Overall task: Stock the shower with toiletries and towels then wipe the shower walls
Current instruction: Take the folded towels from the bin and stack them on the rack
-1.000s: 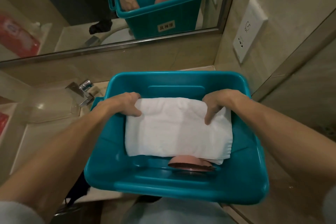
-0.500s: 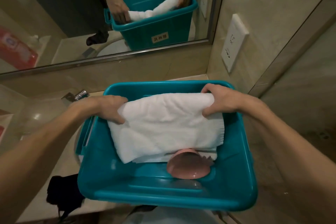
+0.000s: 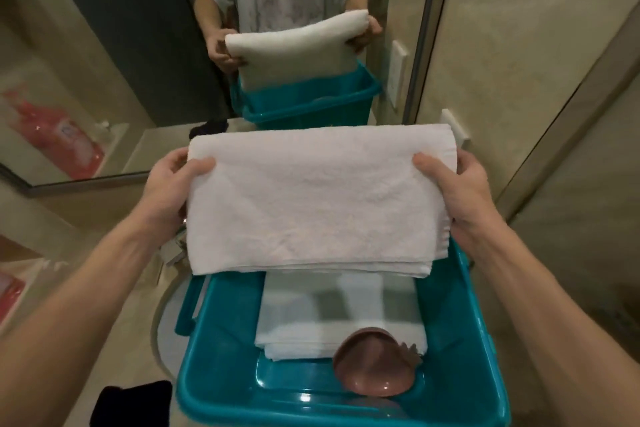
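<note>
— In the head view, where is the towel?

— The folded white towel (image 3: pixel 311 198) hangs in the air above the far half of the teal bin (image 3: pixel 221 374), apart from what lies inside it.

— And the person's hands?

— The left hand (image 3: pixel 169 191) grasps the towel's left edge, with the thumb on the near face and the fingers behind. The right hand (image 3: pixel 460 194) grasps the right edge in the same way.

— What does the bin hold?

— A second folded towel (image 3: pixel 339 319), also white, lies flat on the bin's floor below the held one. At its near right corner sits a pink rounded thing (image 3: pixel 374 371). It may be a small cup or scoop, but the blur makes that hard to say.

— What else is there?

— A mirror (image 3: pixel 104 62) on the far wall reflects the person holding the towel over the bin. A white wall plate (image 3: pixel 459 132) shows just behind the towel's far right corner. A black cloth (image 3: pixel 135 402) lies near and to the left of the bin.
</note>
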Tool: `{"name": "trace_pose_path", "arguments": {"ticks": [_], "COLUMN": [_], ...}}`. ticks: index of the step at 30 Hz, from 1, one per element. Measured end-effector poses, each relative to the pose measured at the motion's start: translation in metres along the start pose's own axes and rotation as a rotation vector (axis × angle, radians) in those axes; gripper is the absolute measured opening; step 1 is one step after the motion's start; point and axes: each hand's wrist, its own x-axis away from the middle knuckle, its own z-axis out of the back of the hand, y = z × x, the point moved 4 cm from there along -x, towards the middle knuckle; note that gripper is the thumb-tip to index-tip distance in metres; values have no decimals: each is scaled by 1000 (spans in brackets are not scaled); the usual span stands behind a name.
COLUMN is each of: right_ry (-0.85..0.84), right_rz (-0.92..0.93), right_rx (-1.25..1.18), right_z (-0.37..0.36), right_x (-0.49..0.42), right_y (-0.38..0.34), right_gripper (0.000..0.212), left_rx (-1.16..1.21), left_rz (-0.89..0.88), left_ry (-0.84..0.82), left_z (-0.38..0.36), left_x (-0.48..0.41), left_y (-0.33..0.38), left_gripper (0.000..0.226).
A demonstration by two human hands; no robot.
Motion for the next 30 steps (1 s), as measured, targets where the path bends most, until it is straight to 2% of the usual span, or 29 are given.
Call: {"name": "trace_pose_path", "arguments": {"ticks": [3,7,11,16,20,23,27,30], "right_ry": [58,106,205,318,405,457,494,582], "right_rz": [135,261,375,505,590,636,697,731], "right_rx": [36,82,37,4,33,54,163,184], "right_z": [-14,-33,-49,-67,-67,-58,-37,-16], "right_x": [16,46,90,170,236,282,344,390], "right_y": [-18,-36,-51,-73,-93,-110,-126,-129], "right_gripper": [51,40,33,29,26,20,32,41], "left_rx": [154,254,307,374,422,495,556,571], "left_rz": [4,-58,-127,-205,-235,-256,-289,-325], "left_ry": [69,48,-32,-190,-362,-457,-610,-726], "left_z": [5,7,21,45,46,36,13,-4], "left_x": [1,8,17,33,56,79,117,155], "left_y": [3,16,29,50,71,94,123,138], "left_gripper": [58,43,47,39,42,32,22,22]}}
